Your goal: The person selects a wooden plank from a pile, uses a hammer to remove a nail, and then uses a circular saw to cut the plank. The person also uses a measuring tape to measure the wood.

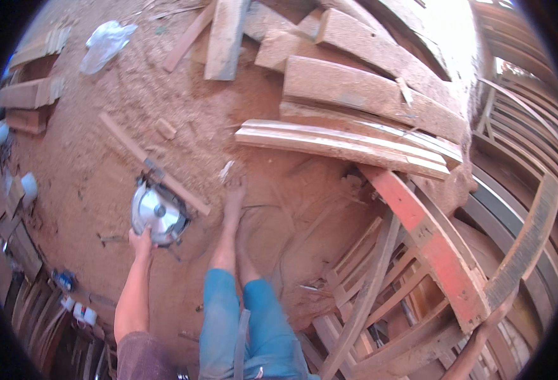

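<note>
At the left of the floor, my left hand [141, 239] is closed on a circular saw [159, 210], at its near side. The saw's round silver guard faces up. Under the saw's far edge lies a narrow wooden strip [123, 140], running slantwise across the sawdust. My right hand [506, 305] reaches up at the lower right, against the lower end of a dark weathered board [527, 244]. Beside it a red-painted beam [426, 237] stands tilted. The right hand's fingers are hidden by the wood, so its grip cannot be made out.
Thick planks [355, 88] are piled at the far side, with pale strips [342, 147] in front. Slatted wooden frames [380, 285] crowd the right. Timber offcuts [30, 95] line the left edge. A plastic bag [106, 45] lies at the far left. A cable [282, 244] crosses the floor near my feet.
</note>
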The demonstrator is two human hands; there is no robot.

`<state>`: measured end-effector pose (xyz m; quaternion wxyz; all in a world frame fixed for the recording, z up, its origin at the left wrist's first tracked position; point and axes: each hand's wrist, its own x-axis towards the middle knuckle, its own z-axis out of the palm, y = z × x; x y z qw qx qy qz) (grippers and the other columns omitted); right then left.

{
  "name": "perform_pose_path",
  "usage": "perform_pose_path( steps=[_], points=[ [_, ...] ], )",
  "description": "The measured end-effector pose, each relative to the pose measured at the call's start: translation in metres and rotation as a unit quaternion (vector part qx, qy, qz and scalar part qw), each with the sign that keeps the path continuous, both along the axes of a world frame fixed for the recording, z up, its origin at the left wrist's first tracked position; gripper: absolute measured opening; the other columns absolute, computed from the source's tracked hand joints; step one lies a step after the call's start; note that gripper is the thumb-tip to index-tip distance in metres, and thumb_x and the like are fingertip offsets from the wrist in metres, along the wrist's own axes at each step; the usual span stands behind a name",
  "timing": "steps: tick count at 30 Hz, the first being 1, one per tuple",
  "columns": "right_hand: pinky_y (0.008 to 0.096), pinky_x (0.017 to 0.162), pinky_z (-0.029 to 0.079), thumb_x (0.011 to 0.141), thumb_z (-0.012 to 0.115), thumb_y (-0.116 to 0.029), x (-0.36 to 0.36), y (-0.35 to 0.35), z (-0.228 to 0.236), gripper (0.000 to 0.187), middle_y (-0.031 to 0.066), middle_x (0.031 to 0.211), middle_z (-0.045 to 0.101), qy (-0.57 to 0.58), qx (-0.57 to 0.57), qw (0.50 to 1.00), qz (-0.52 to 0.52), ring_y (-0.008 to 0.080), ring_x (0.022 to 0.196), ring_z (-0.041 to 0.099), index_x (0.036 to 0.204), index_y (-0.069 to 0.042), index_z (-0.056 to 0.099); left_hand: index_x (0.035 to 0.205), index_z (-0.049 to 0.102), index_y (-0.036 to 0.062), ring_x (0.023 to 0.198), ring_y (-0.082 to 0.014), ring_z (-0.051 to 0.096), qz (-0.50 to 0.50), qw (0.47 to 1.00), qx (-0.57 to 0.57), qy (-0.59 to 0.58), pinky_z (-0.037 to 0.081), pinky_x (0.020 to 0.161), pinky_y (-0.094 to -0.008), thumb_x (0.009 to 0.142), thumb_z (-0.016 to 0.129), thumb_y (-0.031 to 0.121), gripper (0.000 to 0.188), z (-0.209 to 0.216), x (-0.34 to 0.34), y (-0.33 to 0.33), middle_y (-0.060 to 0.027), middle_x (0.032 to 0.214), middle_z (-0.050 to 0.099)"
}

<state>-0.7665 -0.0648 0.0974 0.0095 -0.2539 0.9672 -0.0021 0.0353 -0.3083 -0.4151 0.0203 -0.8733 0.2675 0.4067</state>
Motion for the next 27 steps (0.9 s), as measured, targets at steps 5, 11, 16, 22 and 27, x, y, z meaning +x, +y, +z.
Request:
perform_pose_path(
  steps=[5, 11, 16, 22, 27],
  points=[
    [0.0419, 0.118, 0.038, 0.114, 0.039, -0.029, 0.009, -0.013, -0.01, 0.053, 0.0183, 0.15, 0.055, 0.009, -0.018, 1.0, 0.005, 0.0305, 0.137, 0.053, 0.154, 0.004, 0.05, 0.142, 0.047, -0.0017, 0.09, -0.0293, 0.072, -0.039, 0.994, 0.041, -0.091, 0.058, 0.046, -0.0364, 0.09, 0.08, 0.022, 0.066, -0.014, -0.008, 0.027, -0.0225, 0.128, 0.063],
    [0.0422, 0.118, 0.038, 0.114, 0.04, -0.03, 0.018, -0.022, -0.011, 0.054, 0.0183, 0.149, 0.055, -0.009, -0.105, 0.992, -0.075, 0.0308, 0.138, 0.052, 0.154, 0.005, 0.049, 0.157, 0.031, -0.0033, 0.124, -0.038, 0.063, -0.122, 0.969, 0.111, -0.182, 0.06, 0.082, -0.0461, 0.088, 0.085, 0.029, 0.093, -0.014, -0.058, 0.013, -0.0257, 0.147, 0.052],
    [0.0487, 0.12, 0.037, 0.106, 0.058, -0.016, 0.021, -0.003, -0.009, 0.056, 0.0244, 0.153, 0.051, 0.07, 0.034, 0.996, 0.037, 0.0392, 0.142, 0.051, 0.155, 0.008, 0.046, 0.161, 0.03, -0.0015, 0.152, -0.0437, 0.037, -0.44, 0.892, -0.098, -0.035, 0.035, 0.122, -0.0546, 0.076, 0.091, 0.034, 0.111, 0.042, -0.174, -0.014, -0.0274, 0.162, 0.038],
    [0.0522, 0.123, 0.036, 0.099, 0.069, -0.013, 0.034, -0.023, -0.005, 0.068, 0.0271, 0.159, 0.045, 0.095, 0.102, 0.989, 0.057, 0.042, 0.147, 0.046, 0.157, 0.008, 0.042, 0.165, 0.027, 0.0027, 0.16, -0.0395, 0.026, -0.677, 0.69, -0.193, 0.168, 0.036, 0.12, -0.0578, 0.075, 0.093, 0.034, 0.115, 0.023, -0.416, -0.031, -0.0218, 0.17, 0.03],
    [0.0493, 0.127, 0.031, 0.106, 0.061, -0.025, 0.026, 0.017, 0.003, 0.067, 0.0256, 0.165, 0.039, 0.072, -0.042, 0.994, -0.064, 0.0387, 0.154, 0.039, 0.161, 0.006, 0.038, 0.156, 0.044, 0.0096, 0.147, -0.033, 0.047, -0.719, 0.673, -0.164, 0.058, 0.039, 0.115, -0.0551, 0.075, 0.09, 0.026, 0.095, -0.017, -0.526, -0.036, -0.0158, 0.159, 0.049]
  ],
)
